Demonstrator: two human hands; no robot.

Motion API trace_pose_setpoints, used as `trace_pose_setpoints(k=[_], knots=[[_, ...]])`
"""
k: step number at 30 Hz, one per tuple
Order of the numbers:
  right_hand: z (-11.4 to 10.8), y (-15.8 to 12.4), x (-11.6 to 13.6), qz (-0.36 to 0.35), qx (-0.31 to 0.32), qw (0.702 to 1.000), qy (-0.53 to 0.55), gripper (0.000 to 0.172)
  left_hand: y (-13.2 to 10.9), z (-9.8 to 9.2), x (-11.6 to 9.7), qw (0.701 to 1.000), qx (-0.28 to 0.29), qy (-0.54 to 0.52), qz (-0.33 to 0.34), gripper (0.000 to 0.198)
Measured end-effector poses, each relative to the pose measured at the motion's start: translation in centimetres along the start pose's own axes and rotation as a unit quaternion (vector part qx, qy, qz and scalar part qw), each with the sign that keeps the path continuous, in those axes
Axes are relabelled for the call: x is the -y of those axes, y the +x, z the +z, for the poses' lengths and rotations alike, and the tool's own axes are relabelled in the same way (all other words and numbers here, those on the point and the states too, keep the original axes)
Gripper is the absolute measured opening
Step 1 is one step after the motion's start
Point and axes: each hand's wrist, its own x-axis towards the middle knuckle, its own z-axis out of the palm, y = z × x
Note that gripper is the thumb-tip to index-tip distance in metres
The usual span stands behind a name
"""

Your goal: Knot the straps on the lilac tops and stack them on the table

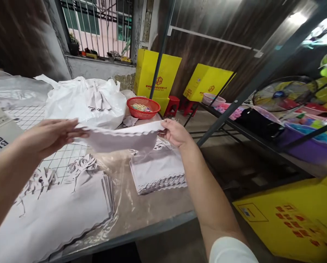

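Observation:
A pale lilac-grey cloth piece (122,140) with a wavy edge is stretched in the air between my hands, above the table. My left hand (58,133) pinches its left end, thumb and fingers closed. At the other end, my right hand (176,132) grips the top corner. Below the right hand lies a stack of similar scalloped cloth pieces (159,168), their wavy edges facing me. Under the left arm spreads a second, larger stack of cloth pieces (62,212), with curled thin strips (84,164) at its far side.
Beyond the cloth sit a white plastic bag (81,98) and a red basket (143,107) of small items. The plastic-covered table (152,210) ends at a near edge. Right stand a metal rack (220,120), a fan (285,93), a purple tub (303,146) and yellow boxes (292,215).

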Motion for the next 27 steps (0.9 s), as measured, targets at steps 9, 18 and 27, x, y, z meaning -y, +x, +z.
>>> trace_pose_setpoints(k=[9, 18, 27], knots=[[-6.8, 7.8, -4.1, 0.124, -0.19, 0.973, -0.045, 0.008, 7.6, 13.3, 6.1, 0.99, 0.004, -0.054, -0.133, 0.012], [-9.8, 10.9, -0.9, 0.018, -0.217, 0.975, 0.037, 0.011, 9.9, 18.1, 4.5, 0.991, -0.003, -0.128, -0.031, 0.01], [-13.6, 4.2, -3.5, 0.021, -0.2, 0.979, 0.033, 0.015, 2.8, 18.9, 8.4, 0.987, 0.063, -0.134, -0.059, 0.016]])
